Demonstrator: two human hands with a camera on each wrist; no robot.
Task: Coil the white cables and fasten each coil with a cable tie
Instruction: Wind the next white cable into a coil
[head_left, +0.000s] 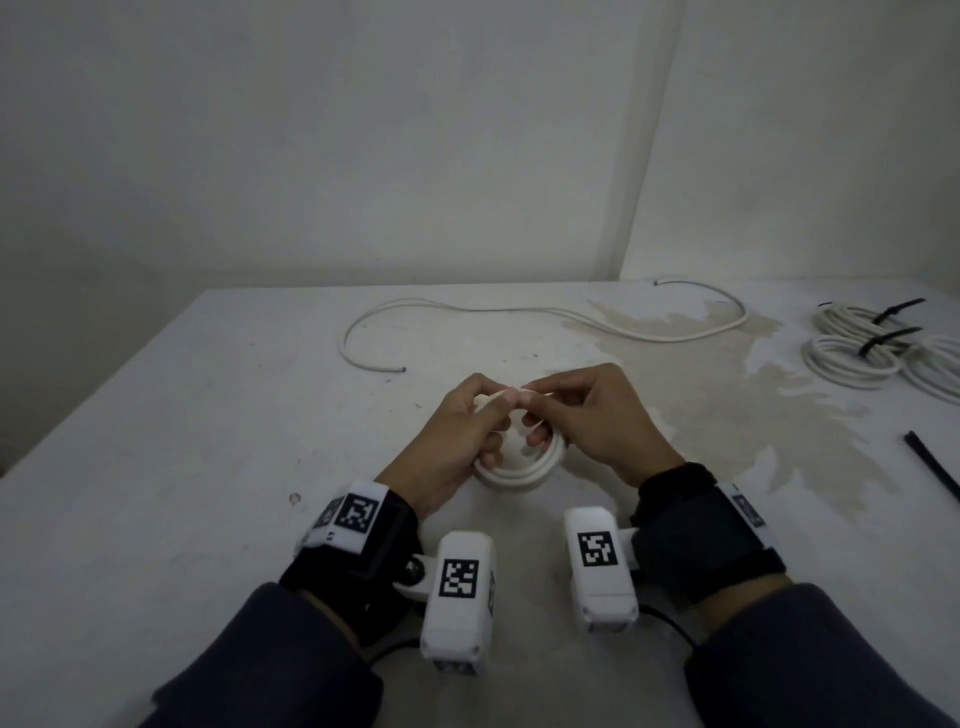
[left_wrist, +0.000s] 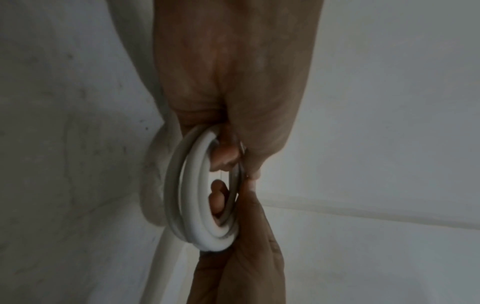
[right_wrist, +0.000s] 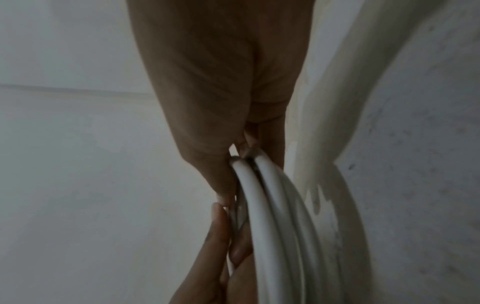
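The small coil (head_left: 519, 467) is held between both hands, left hand (head_left: 457, 441) gripping its 9 o'clock side, right hand (head_left: 597, 421) its 3 o'clock; the loose tie (head_left: 935, 467) lies nearer the right.

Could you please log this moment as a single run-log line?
left hand: grips white coil | right hand: grips same coil | coil untied | loose cable behind | tied coils right | spare tie

Far side of the coil (head_left: 519, 475) behind both hands; rightmost tied coil (head_left: 935, 371) cut off by the frame edge.
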